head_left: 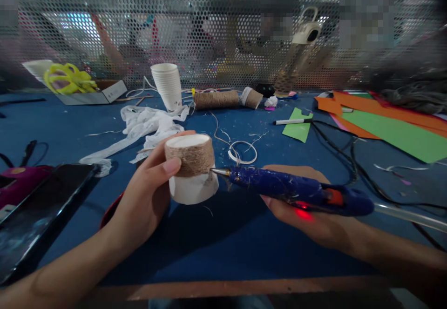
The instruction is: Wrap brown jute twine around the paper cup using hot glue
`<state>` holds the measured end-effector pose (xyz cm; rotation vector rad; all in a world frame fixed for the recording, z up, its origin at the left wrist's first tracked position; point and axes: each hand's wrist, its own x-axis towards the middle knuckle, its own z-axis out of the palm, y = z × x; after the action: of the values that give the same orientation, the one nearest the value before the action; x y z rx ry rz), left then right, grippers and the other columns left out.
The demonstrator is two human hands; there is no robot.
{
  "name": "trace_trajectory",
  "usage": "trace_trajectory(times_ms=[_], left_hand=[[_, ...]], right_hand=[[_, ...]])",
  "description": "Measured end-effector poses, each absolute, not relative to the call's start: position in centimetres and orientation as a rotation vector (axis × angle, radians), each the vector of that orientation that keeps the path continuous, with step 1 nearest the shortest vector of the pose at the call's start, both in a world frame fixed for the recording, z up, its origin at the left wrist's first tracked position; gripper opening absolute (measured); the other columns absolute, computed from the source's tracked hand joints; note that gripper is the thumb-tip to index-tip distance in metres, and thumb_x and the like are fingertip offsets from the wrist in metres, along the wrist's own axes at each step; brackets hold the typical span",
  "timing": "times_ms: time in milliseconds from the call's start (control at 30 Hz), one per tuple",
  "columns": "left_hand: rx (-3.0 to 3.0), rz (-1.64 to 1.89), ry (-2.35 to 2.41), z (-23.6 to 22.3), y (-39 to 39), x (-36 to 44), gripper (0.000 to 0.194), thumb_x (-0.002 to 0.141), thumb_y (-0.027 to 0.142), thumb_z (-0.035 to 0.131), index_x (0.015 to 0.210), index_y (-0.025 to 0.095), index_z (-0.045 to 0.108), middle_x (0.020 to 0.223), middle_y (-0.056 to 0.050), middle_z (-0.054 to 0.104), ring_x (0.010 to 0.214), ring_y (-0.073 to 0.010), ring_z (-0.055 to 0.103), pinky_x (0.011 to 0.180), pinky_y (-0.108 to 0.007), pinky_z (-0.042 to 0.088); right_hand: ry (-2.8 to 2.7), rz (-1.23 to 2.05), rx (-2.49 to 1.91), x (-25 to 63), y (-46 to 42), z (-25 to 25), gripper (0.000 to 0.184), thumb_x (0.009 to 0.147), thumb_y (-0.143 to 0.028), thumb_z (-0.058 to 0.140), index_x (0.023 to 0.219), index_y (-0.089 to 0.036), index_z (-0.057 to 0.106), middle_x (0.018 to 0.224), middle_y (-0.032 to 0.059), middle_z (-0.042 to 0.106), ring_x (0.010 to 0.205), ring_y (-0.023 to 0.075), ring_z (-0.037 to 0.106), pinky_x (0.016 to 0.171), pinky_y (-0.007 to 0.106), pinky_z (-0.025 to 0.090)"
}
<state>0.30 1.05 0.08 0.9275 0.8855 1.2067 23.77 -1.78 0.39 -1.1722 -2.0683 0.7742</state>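
My left hand [150,188] is closed around a short white paper cup [193,190], tilted slightly. Brown jute twine [193,160] wraps its upper part, and the lower part is bare white. In my right hand [296,206] is a blue hot glue gun [279,185], with a red light glowing on its underside and a clear glue stick [408,216] out of its back. The metal nozzle [220,172] touches or nearly touches the twine's lower edge at the cup's right side. A strand of twine [218,130] lies behind, near a white ring [242,152].
White lace ribbon [150,125], stacked paper cups [166,85], a twine spool [216,99] and a small wrapped cup [251,97] lie behind. A phone [49,211] is at left. Right are a marker [292,122], coloured paper [394,123] and black cables [352,160]. Perforated metal [209,34] borders the back.
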Motion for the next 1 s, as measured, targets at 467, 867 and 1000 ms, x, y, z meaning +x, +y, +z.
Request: trace_trajectory(times_ms=[467, 867, 1000], left_hand=[[0.997, 1.17, 0.885, -1.0, 0.9, 0.0, 0.049, 0.078, 0.033, 0.075, 0.126, 0.028, 0.066, 0.114, -0.004, 0.072, 0.099, -0.0228, 0.065, 0.078, -0.026, 0.053], [0.969, 1.134, 0.888, -0.5, 0.8, 0.0, 0.057, 0.076, 0.037, 0.076, 0.129, 0.025, 0.064, 0.114, -0.006, 0.073, 0.095, -0.0233, 0.066, 0.076, -0.027, 0.054], [0.963, 1.15, 0.891, -0.4, 0.8, 0.0, 0.058, 0.075, 0.036, 0.076, 0.13, 0.025, 0.063, 0.112, -0.006, 0.074, 0.091, -0.0221, 0.067, 0.073, -0.026, 0.053]], right_hand=[[-2.115, 0.765, -1.165, 23.8, -1.8, 0.2, 0.023, 0.08, -0.015, 0.056, 0.064, -0.023, 0.042, 0.06, -0.003, 0.047, 0.052, 0.0119, 0.043, 0.051, 0.029, 0.032], [-2.154, 0.714, -1.16, 23.8, -1.8, 0.2, 0.023, 0.079, -0.015, 0.055, 0.063, -0.022, 0.04, 0.059, -0.0032, 0.048, 0.051, 0.0114, 0.042, 0.051, 0.028, 0.032], [-2.156, 0.749, -1.15, 23.9, -1.8, 0.4, 0.024, 0.08, -0.015, 0.056, 0.064, -0.023, 0.041, 0.061, -0.0036, 0.047, 0.052, 0.0113, 0.042, 0.052, 0.028, 0.033]])
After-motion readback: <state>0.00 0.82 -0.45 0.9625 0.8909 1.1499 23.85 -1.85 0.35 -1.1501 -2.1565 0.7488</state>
